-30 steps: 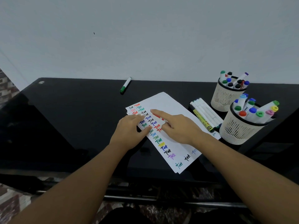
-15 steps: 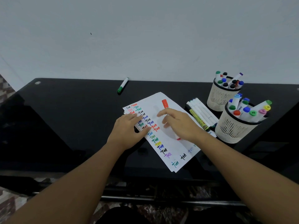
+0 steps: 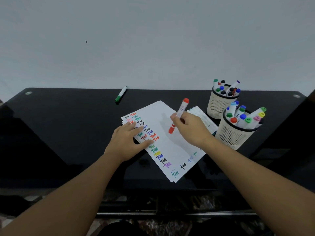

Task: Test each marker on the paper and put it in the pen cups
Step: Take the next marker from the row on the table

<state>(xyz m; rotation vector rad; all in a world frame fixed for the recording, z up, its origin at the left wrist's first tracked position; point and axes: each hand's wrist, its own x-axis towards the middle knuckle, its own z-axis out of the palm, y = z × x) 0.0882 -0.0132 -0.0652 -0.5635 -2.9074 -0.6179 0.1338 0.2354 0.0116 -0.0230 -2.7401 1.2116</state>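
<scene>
A white paper sheet [image 3: 163,120] with columns of coloured test marks lies slanted on the black table [image 3: 68,126]. My left hand [image 3: 127,140] lies flat on the paper's left side, fingers straight. My right hand [image 3: 190,128] grips a red marker [image 3: 183,106] by its white barrel, both red ends sticking out above the paper. Two white mesh pen cups stand at the right: the far cup [image 3: 217,106] and the near cup [image 3: 233,135], each holding several markers.
A green-capped marker [image 3: 120,95] lies alone near the table's back edge. Several white markers [image 3: 202,114] lie side by side between the paper and the cups. A pale wall rises behind the table. The table's front edge runs below my forearms.
My right hand picked the red marker up off the paper and lifted it toward the right. My left hand stayed on the paper.
</scene>
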